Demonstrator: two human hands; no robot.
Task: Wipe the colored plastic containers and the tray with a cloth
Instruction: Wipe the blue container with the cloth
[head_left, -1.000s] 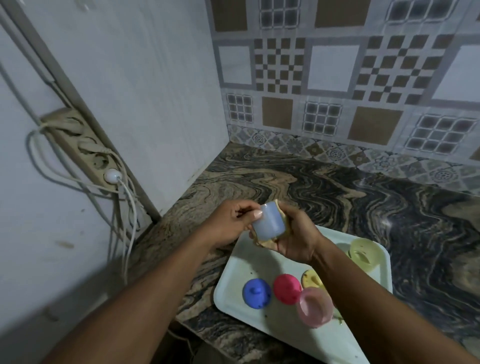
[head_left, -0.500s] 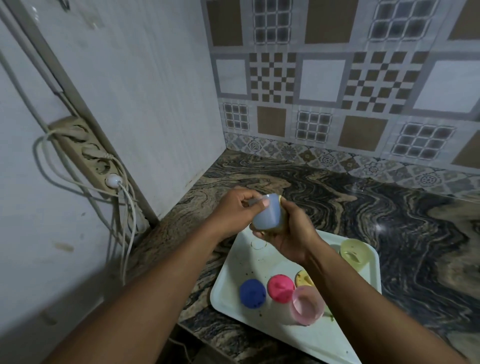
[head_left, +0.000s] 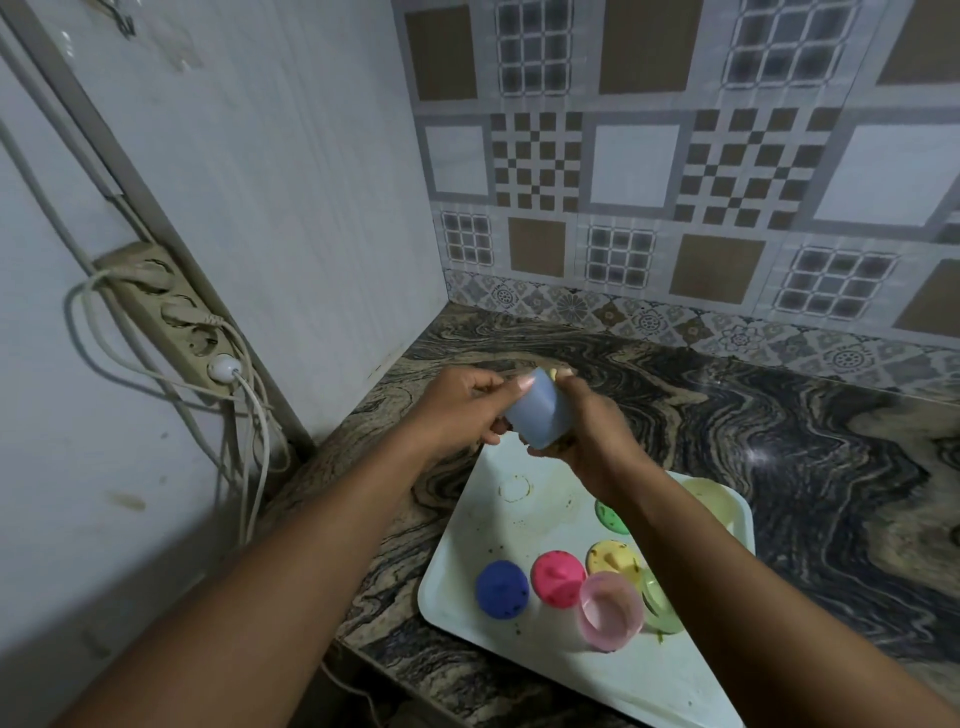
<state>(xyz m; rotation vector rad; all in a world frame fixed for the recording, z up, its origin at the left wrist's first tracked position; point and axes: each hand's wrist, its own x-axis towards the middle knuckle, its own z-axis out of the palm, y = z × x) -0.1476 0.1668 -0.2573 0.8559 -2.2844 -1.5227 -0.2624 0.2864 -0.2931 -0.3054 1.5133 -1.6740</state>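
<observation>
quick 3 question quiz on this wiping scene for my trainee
1. True or false: the pale blue container stands on the tray.
2. Which hand holds the yellow cloth against that container?
3. Fill in: the leftmost plastic piece on the tray is dark ____.

Key: 1 false, both hands hold it above the tray. 2 the right hand. 3 blue.

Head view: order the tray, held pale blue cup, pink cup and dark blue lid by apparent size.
1. tray
2. pale blue cup and pink cup: look alike; pink is nearer, so unranked
3. dark blue lid
</observation>
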